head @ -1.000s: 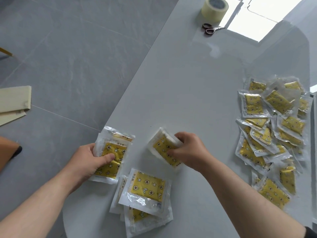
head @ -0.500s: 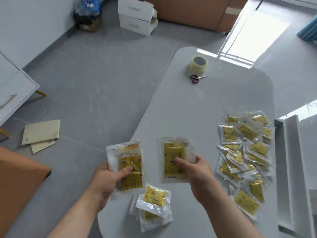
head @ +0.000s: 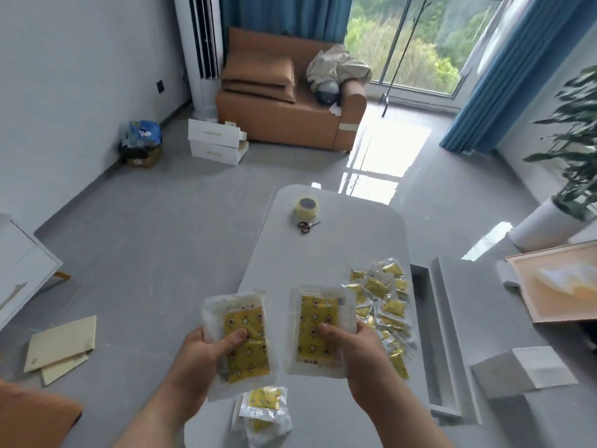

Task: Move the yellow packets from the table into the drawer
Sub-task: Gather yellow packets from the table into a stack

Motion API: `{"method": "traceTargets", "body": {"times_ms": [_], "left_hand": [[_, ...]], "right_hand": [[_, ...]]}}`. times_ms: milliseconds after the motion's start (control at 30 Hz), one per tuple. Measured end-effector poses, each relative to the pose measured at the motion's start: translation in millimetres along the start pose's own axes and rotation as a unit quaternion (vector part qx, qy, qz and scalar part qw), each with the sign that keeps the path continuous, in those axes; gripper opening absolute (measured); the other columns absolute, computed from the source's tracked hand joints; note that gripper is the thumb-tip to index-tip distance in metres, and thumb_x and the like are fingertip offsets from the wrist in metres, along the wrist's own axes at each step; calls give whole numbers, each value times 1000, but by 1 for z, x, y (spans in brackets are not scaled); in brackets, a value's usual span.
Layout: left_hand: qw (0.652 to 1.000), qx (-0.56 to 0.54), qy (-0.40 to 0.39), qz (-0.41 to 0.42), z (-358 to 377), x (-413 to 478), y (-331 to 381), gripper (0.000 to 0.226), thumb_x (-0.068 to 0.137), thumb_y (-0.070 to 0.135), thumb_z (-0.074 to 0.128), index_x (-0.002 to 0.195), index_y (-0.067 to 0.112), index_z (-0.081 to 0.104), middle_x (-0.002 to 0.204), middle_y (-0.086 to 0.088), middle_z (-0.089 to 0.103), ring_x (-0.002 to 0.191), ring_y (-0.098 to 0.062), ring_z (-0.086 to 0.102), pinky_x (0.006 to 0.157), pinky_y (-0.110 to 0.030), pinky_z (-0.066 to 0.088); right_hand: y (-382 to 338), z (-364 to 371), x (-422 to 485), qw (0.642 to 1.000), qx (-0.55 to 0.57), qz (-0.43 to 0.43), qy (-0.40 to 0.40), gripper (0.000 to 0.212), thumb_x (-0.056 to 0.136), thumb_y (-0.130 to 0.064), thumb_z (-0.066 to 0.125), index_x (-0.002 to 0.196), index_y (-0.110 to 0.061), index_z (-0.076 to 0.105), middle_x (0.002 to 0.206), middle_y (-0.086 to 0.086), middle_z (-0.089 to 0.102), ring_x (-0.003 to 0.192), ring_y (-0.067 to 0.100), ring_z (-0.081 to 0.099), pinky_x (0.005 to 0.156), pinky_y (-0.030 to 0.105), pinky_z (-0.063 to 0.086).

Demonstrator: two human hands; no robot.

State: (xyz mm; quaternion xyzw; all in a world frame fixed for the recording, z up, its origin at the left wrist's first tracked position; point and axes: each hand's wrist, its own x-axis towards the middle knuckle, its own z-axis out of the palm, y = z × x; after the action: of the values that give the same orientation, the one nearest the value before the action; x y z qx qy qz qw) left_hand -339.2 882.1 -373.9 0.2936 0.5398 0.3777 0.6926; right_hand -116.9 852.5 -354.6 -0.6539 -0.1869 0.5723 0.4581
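— Packets first: where are they?
— Two are held up off the table. The left hand (head: 200,354) grips a flat clear-plastic packet with a yellow star-printed insert (head: 247,344), thumb curled over its face and fingers behind. The right hand (head: 358,350) pinches a second yellow star-printed packet (head: 318,331) the same way, thumb on the front. The two packets stand upright side by side, close but not touching.
— And the others?
— A small stack of yellow packets (head: 263,409) lies on the pale grey round-cornered table (head: 339,247), just below and between the hands. A larger loose heap of yellow packets (head: 384,305) is spread on the table just right of the right hand.
— Farther out?
— Ahead of the hands, near the table's far end, a roll of pale yellowish tape (head: 307,206) sits with small red-handled scissors (head: 307,225) just on its near side. Right of the right hand, beside the table, lies a long white open-topped box (head: 445,334). Far ahead of the left hand, two white drawers (head: 214,142) are stacked on the grey floor (head: 161,253) before a tan sofa (head: 284,124).
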Motion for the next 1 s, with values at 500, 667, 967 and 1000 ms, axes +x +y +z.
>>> {"method": "traceTargets", "body": {"times_ms": [500,667,967,1000], "left_hand": [[985,32,-164,46,152,-150,-4,39,69,10,71,104,-7,65,88,-26,72,68,-36,72,56,-43,59],[969,25,-245,6,214,-213,-43,31,76,5,61,104,-7,64,89,-28,71,69,-37,71,55,-44,59],[934,45,-348,-63,317,-283,-114,65,57,11,74,119,-1,59,98,-27,66,76,-37,69,75,-57,54],[935,51,-347,-58,327,-287,-119,60,59,11,70,117,-1,60,95,-25,67,75,-36,69,77,-58,53]], "right_hand": [[-26,-178,-185,988,83,-113,70,22,82,-1,69,104,3,67,94,28,72,85,44,71,72,55,59],[-4,-259,-255,977,138,-122,109,14,85,3,61,97,1,68,83,23,73,76,40,71,75,58,57],[36,-384,-337,954,187,-119,202,27,83,-1,61,110,-2,63,98,22,73,89,41,70,78,54,58],[37,-395,-340,954,185,-123,202,26,83,-1,61,109,-3,65,97,21,74,90,40,70,80,54,57]]}}
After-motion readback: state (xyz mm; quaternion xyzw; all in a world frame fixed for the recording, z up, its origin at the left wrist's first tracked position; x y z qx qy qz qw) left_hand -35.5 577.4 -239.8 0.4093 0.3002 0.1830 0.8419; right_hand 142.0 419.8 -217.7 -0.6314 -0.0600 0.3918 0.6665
